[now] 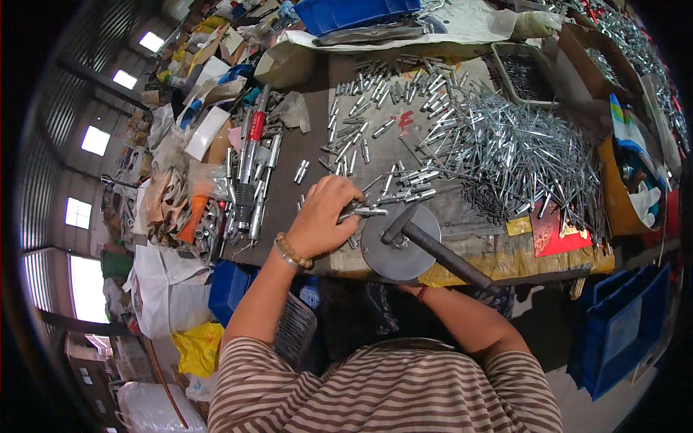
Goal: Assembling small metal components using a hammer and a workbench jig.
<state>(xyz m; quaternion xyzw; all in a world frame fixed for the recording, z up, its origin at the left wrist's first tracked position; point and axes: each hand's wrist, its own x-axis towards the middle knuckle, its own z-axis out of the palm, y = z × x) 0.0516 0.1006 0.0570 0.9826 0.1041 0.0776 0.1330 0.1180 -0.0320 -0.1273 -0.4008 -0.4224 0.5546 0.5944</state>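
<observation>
Bright silver metal covers much of the surface (462,229); I take the round grey plate (397,261) near its front edge as the middle of the clock. At ten o'clock, just beside this plate, the left hand (326,215) has its fingers bent and grips a small metal sleeve (372,211) at the fingertips; the sleeve lies nearly level and points toward three o'clock. The right hand (410,289) is at five o'clock, below the edge of the surface and mostly hidden, so I cannot tell if it is open or closed, or if it holds something.

On the plate rests a hammer (451,256), with its head on the upper part and its dark handle going out toward four o'clock. Many loose sleeves (379,92) are scattered around twelve o'clock. At two o'clock lies a big heap of thin metal rods (523,144), and behind it, at one o'clock, stands a tray (503,63) of small dark pieces. A red paper (548,237) lies at three o'clock. At ten o'clock, farther than the left hand, there is a long tool with a red part (255,126). Well apart, at four o'clock, stands a blue crate (595,357), lower than the surface.
</observation>
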